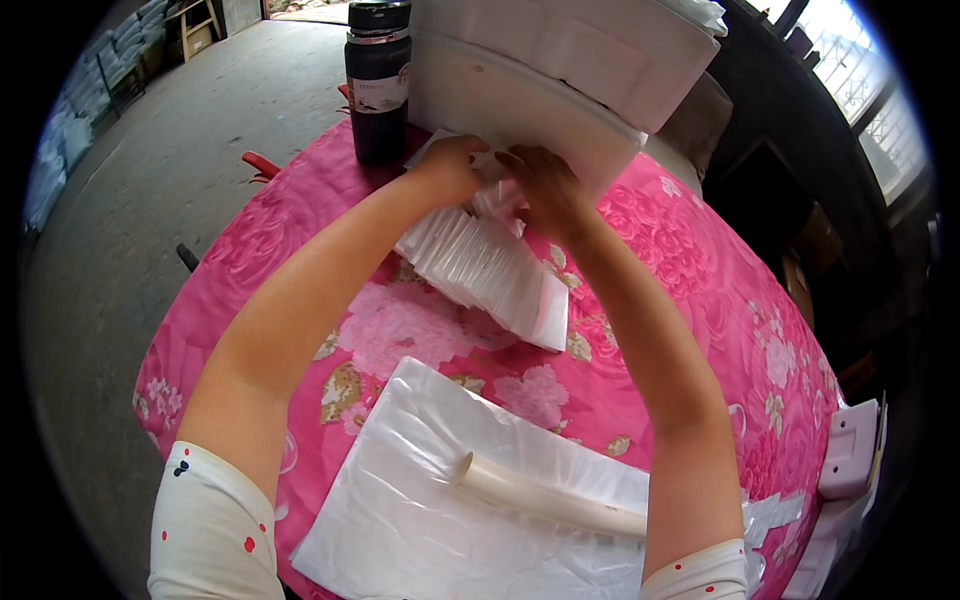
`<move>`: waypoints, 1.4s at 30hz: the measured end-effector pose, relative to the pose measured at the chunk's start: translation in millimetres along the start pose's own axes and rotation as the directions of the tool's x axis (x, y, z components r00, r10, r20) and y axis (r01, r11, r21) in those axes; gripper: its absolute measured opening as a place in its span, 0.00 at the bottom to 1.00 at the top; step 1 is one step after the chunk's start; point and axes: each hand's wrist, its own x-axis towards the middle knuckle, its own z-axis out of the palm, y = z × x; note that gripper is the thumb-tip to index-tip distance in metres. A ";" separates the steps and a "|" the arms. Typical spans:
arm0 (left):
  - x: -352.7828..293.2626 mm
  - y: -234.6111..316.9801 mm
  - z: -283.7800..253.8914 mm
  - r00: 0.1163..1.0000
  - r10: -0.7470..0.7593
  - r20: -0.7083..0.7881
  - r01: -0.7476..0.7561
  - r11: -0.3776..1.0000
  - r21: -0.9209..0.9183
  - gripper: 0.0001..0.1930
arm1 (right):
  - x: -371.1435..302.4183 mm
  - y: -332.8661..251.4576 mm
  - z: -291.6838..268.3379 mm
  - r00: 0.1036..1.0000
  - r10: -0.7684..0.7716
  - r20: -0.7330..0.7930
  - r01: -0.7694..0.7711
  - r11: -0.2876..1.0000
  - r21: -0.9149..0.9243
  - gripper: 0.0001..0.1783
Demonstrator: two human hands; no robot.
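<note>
A fanned row of folded clear plastic bags [480, 268] lies across the middle of the pink flowered tablecloth. Both my arms reach over to its far end, by the white foam box. My left hand [452, 172] has its fingers bent around crumpled clear plastic there. Facing it from the right, my right hand [545, 192] curls its fingers and thumb at the same plastic. The fingertips are partly hidden. Nearer to me a flat stack of white translucent plastic sheets [400, 480] lies on the cloth, with a cream-coloured tube [550, 502] across it, partly behind my right forearm.
A black bottle [380, 125] with a label stands just left of the foam box [520, 105]; another white box [570, 45] is behind or on it. White plastic pieces [775, 515] and pale containers [850, 450] sit at the right edge. Concrete floor [180, 130] lies left of the table.
</note>
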 end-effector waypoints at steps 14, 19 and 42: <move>-3.9 -0.4 -2.7 0.979 0.153 0.133 -0.166 0.982 0.089 0.16 | -28.1 -19.3 12.4 0.750 0.622 0.225 -0.634 0.581 0.510 0.13; -4.8 -0.3 2.9 0.936 0.349 -0.046 -0.333 0.922 0.199 0.13 | -38.4 -20.9 20.3 0.497 0.847 0.187 -0.815 0.382 0.435 0.13; -91.4 32.0 -54.9 0.876 0.482 -0.020 -0.465 0.855 0.232 0.12 | -128.5 -14.2 -61.2 0.473 0.701 0.535 -0.855 0.217 0.472 0.13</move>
